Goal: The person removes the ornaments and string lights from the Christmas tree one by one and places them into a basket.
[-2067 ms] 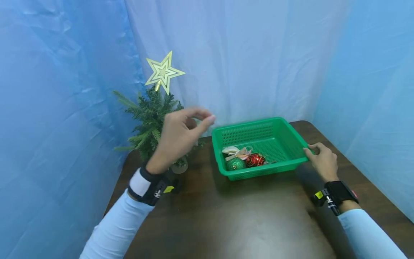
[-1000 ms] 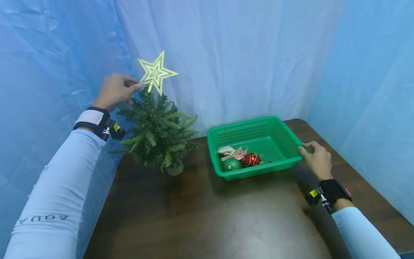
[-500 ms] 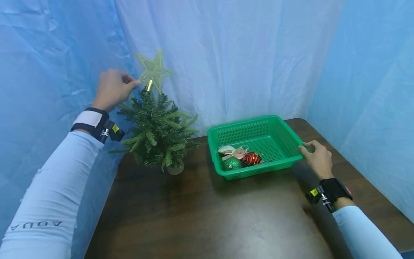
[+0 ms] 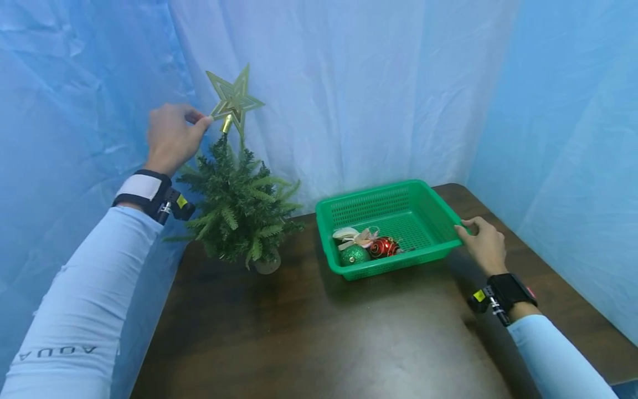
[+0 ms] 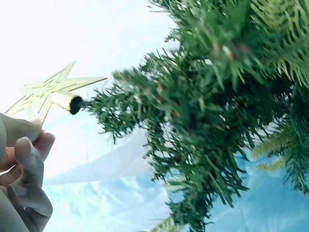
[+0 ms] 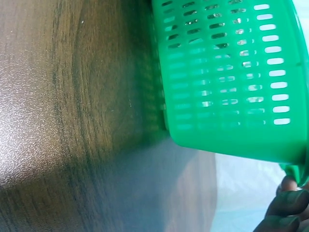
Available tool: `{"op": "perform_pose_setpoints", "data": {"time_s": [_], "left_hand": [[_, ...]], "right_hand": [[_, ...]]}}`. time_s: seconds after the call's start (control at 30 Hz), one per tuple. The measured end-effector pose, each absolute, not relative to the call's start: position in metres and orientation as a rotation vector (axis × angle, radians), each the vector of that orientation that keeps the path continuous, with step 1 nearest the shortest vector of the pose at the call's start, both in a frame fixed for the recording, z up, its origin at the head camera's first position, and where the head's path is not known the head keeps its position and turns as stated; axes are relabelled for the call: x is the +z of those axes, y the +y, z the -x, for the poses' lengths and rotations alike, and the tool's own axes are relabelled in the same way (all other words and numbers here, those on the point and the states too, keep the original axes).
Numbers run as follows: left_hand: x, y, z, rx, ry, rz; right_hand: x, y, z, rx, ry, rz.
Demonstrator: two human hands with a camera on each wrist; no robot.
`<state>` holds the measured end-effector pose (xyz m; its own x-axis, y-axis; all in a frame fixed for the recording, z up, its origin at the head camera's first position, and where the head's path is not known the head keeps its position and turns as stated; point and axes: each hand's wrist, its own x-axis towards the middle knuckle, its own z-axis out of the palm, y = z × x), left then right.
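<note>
My left hand pinches one point of a gold star tree topper between thumb and fingers. The topper's hollow gold tube sits right at the top twig of a small artificial Christmas tree, its dark opening facing the tip in the left wrist view. Over at the right, my right hand grips the near right corner of a green plastic basket, thumb over the rim. Inside the basket lie a green glitter ball, a red ball with gold swirls and a pale ribboned ornament.
Tree and basket stand on a dark wooden table. Blue-white curtains hang behind and on both sides, close to the tree at the left. The tree's round base shows under its branches.
My left hand went from in front of the tree to the star and took hold of its point. Since then the star has turned and risen slightly. My right hand stays on the basket.
</note>
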<state>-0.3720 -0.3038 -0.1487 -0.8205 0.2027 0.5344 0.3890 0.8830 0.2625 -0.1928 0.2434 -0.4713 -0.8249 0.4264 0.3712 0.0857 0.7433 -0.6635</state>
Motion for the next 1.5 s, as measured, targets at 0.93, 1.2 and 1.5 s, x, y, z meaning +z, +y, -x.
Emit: {"op": "perform_pose_setpoints", "data": {"time_s": [0.93, 1.2, 1.5], "left_hand": [[-0.221, -0.180, 0.264, -0.984, -2.254, 0.937], [-0.268, -0.160, 0.257, -1.049, -2.316, 0.960], [-0.305, -0.154, 0.257, -1.184, -2.348, 0.918]], "right_hand": [[-0.462, 0.243, 0.199, 0.897, -2.416, 0.419], [-0.462, 0.245, 0.195, 0.909, -2.409, 0.419], [-0.462, 0.244, 0.193, 0.892, -2.408, 0.415]]}}
